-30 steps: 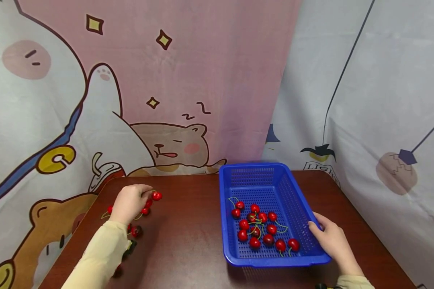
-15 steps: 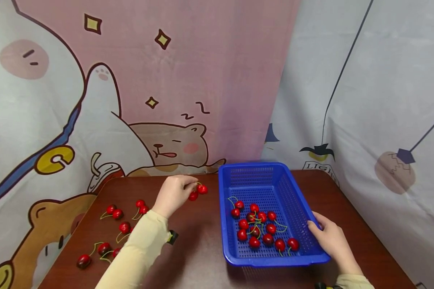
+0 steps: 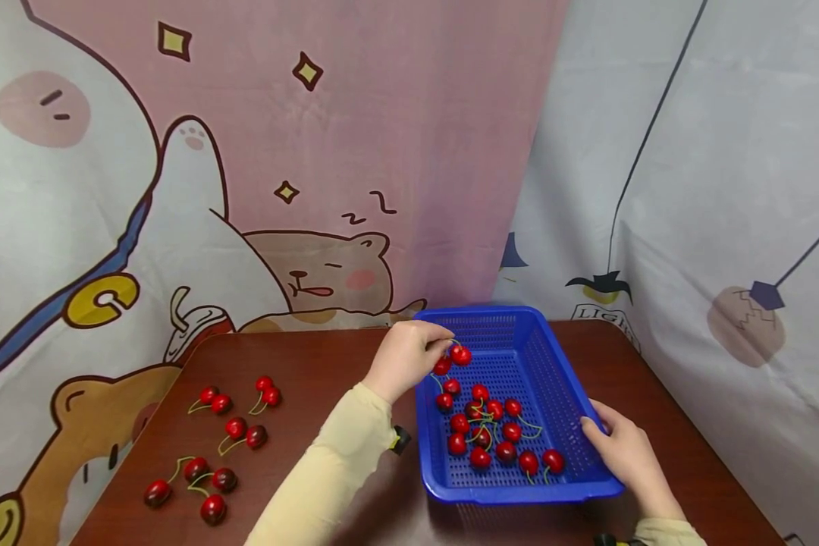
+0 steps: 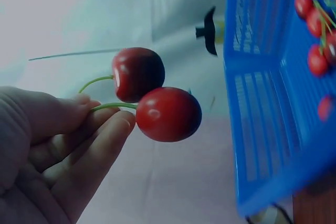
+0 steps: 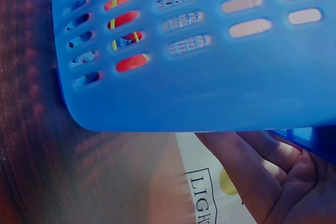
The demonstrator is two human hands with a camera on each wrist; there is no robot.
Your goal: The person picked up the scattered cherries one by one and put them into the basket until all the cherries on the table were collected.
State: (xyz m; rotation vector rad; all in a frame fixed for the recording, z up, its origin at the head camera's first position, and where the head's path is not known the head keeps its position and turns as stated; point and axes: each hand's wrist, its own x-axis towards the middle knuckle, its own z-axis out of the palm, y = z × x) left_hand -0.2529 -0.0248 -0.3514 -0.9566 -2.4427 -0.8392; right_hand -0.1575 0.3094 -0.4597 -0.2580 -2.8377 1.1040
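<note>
A pair of red cherries (image 3: 460, 354) hangs by green stems from my left hand (image 3: 408, 358), over the left side of a blue plastic basket (image 3: 519, 495). In the left wrist view, thumb and fingertips pinch the stems of both cherries (image 4: 169, 114), and the fruit touches nothing below. My right hand (image 3: 628, 451) grips the basket's right rim, thumb over the inner side. Seen from the right wrist, the fingers lie under the rim, partly hidden by the blue wall (image 5: 210, 93). Several cherries (image 3: 481, 458) with stems lie on the basket's floor, mostly toward the front.
Several more joined cherry pairs (image 3: 236, 428) lie on the left part of the brown table (image 3: 300, 485). A cartoon-printed curtain (image 3: 409, 152) hangs right behind the table's back edge and along its sides.
My left hand has carried the cherry pair from the left of the table rightward to above the basket. My right hand and the basket have stayed in place.
</note>
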